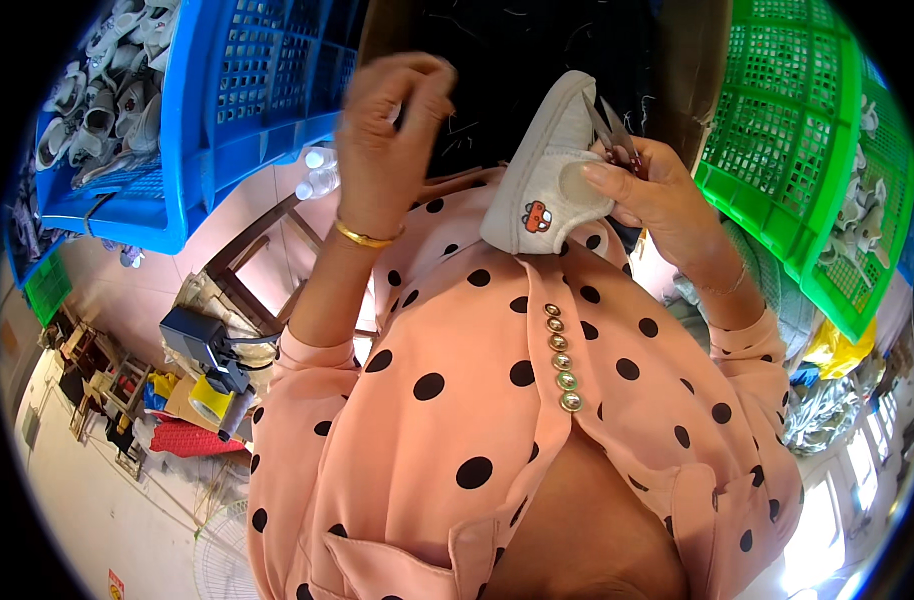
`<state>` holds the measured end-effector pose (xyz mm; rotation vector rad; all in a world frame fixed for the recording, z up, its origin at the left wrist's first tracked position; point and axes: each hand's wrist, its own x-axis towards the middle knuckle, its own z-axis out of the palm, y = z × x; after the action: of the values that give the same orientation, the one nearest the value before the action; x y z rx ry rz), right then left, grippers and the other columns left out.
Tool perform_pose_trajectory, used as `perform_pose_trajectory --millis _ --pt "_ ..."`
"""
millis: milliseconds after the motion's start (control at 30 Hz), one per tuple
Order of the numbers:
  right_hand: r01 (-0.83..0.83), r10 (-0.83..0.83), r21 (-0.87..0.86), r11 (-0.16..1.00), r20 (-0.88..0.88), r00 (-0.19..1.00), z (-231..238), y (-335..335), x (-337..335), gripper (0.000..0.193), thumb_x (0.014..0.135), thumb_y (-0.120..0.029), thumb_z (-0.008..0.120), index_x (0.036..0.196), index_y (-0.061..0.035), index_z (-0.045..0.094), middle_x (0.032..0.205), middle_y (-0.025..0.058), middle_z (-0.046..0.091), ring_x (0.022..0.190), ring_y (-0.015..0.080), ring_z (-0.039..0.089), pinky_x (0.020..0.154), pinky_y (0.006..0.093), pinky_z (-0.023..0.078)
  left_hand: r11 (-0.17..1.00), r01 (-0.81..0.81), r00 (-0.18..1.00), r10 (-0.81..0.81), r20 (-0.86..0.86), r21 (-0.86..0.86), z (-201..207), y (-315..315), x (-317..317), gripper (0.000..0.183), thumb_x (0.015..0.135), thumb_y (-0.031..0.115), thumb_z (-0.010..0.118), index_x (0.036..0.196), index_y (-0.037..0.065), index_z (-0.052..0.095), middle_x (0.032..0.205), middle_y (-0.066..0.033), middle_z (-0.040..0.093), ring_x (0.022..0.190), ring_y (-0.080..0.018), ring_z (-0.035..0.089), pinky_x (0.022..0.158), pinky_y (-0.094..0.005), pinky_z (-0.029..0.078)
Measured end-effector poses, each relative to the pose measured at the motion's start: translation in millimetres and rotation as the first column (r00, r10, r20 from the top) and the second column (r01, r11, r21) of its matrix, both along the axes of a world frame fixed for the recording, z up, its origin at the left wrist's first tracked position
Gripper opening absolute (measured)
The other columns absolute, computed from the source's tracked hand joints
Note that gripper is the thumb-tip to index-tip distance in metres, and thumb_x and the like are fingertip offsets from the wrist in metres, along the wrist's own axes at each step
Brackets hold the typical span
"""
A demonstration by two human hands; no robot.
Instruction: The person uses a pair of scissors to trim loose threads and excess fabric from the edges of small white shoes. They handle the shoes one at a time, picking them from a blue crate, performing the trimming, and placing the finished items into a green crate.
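Right hand grips a white shoe and scissors together; scissor blades spread, tips up, by the shoe opening. Shoe tilted, orange vehicle patch near its lower end. Left hand raised, well apart from shoe, fingers curled toward thumb; can't tell if anything's pinched. Gold bangle on left wrist. Pink shirt, black dots, fills lower middle. Blue crate at left, green crate at right, both with shoes inside. Bottles beside left forearm. Dark surface behind hands. Yellow bag below green crate. White fan lower left.
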<state>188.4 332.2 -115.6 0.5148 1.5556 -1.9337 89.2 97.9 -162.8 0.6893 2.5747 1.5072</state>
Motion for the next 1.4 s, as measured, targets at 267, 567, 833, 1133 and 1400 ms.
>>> perform_pose_trajectory --millis 267,567,833,1133,1400 --pt "0.274 -0.283 -0.168 0.947 -0.03 0.959 12.0 -9.6 0.0 0.018 0.094 -0.021 0.062 0.097 -0.0041 0.058 0.067 -0.007 0.044 0.053 0.0007 0.035 0.046 0.0161 0.028 0.898 0.053 0.721 -0.338 0.606 0.437 27.9 -0.4 15.8 0.097 0.073 0.027 0.081 0.149 0.011 0.024 0.146 -0.019 0.035 0.132 -0.03 0.041 0.104 -0.0429 0.037" --pt "0.332 -0.346 -0.102 0.938 -0.357 0.868 20.4 -29.3 -9.8 0.017 0.096 -0.021 0.058 0.098 -0.0042 0.059 0.062 -0.0068 0.046 0.054 -0.0003 0.039 0.047 0.0181 0.031 0.961 0.267 0.964 -0.267 -0.009 0.078 67.1 27.4 15.6 0.083 0.06 0.016 0.087 0.134 0.01 0.05 0.141 -0.0191 0.04 0.119 -0.0302 0.051 0.082 -0.0316 0.053" --pt "0.317 -0.259 0.039 0.948 -0.487 0.834 12.1 -41.2 -0.9 0.015 0.097 -0.013 0.055 0.103 0.0006 0.056 0.063 -0.0048 0.05 0.051 -0.0008 0.041 0.045 0.018 0.032 0.99 0.138 0.932 -0.121 -0.343 0.025 60.6 32.2 7.1 0.029 0.068 0.006 0.079 0.096 0.006 0.071 0.107 -0.011 0.067 0.1 -0.028 0.063 0.081 -0.0348 0.052" --pt "0.343 0.062 0.412 0.844 -0.71 0.701 10.0 -36.5 -13.3 0.012 0.085 0.004 0.058 0.096 0.0004 0.057 0.064 0.0033 0.053 0.052 0.0059 0.049 0.052 0.0212 0.042 0.991 0.063 0.842 -0.115 -0.528 -0.116 62.0 44.4 2.0 0.013 0.073 0.002 0.072 0.085 0.006 0.07 0.104 -0.0085 0.069 0.108 -0.025 0.062 0.096 -0.0418 0.044" --pt "0.426 -0.193 0.256 0.868 -0.614 0.765 4.0 -35.8 -20.9 0.015 0.095 -0.014 0.059 0.098 0.0008 0.059 0.067 -0.003 0.051 0.055 0.0032 0.042 0.05 0.0183 0.034 0.923 0.057 0.987 -0.109 0.118 0.379 59.0 43.7 -12.2 0.008 0.09 0.008 0.058 0.095 0.002 0.06 0.117 -0.0131 0.063 0.108 -0.0232 0.06 0.096 -0.0378 0.045"
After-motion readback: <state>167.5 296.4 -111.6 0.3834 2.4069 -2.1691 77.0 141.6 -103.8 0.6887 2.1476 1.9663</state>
